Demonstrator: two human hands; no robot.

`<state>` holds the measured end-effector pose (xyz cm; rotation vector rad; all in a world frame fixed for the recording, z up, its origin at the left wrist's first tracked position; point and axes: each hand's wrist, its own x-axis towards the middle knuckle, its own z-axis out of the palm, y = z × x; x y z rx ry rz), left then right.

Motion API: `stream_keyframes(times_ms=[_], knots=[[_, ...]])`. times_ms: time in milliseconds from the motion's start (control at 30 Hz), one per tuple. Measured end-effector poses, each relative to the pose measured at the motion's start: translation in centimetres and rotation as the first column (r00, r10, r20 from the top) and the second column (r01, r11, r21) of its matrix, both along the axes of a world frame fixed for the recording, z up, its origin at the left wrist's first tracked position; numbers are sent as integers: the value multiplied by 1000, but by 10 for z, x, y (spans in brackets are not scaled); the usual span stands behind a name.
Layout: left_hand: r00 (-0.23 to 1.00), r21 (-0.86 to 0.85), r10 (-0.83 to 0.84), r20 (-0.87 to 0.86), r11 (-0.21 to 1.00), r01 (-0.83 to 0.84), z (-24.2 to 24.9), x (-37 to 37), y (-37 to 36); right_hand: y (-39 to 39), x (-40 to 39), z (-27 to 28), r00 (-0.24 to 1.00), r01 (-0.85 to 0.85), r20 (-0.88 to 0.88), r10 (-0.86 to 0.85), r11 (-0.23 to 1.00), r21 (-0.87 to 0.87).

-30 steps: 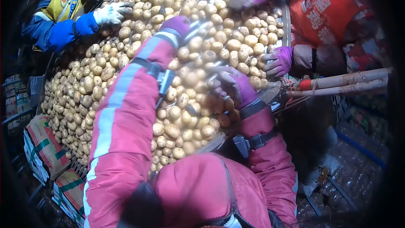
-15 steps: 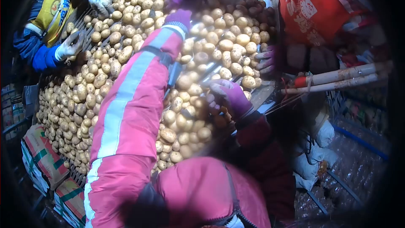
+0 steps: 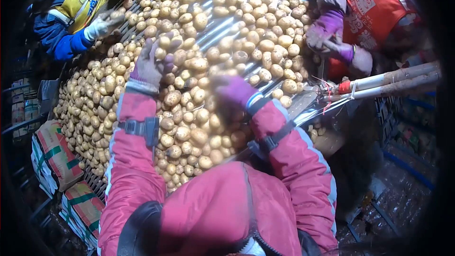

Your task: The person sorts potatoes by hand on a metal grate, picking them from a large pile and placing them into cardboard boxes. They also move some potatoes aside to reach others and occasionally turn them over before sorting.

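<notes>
A large heap of potatoes (image 3: 102, 102) covers a slatted metal surface. My left hand (image 3: 150, 65), in a purple and pale glove, is over the heap left of centre; its fingers are spread, with potatoes just beyond them and none clearly gripped. My right hand (image 3: 232, 89), in a purple glove, is over the middle of the heap, near potatoes. Motion blur hides its fingers and anything they may hold. Bare metal slats (image 3: 215, 33) show between the potatoes ahead of my hands.
A person in blue sleeves (image 3: 64, 40) handles potatoes at upper left. At upper right are another person's purple-gloved hands (image 3: 327, 33) and a red apron (image 3: 367, 7). Pale poles (image 3: 388, 81) jut in from the right. Flattened cartons (image 3: 59, 154) lie at lower left.
My left hand has drawn back and left from the far potatoes. My right hand has moved left and slightly forward. The co-worker's purple-gloved hands at right have come together near the apron.
</notes>
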<state>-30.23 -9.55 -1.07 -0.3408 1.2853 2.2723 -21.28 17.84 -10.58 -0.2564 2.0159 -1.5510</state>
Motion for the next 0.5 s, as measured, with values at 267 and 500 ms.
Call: stream_keyframes(times_ms=[267, 500], knots=[[951, -423, -301, -66, 872, 246, 3, 32, 9, 74, 0, 18, 804, 587, 100, -587, 809, 33], [906, -104, -421, 37, 900, 422, 13, 55, 86, 50, 57, 62, 767, 536, 566, -303, 787, -304]])
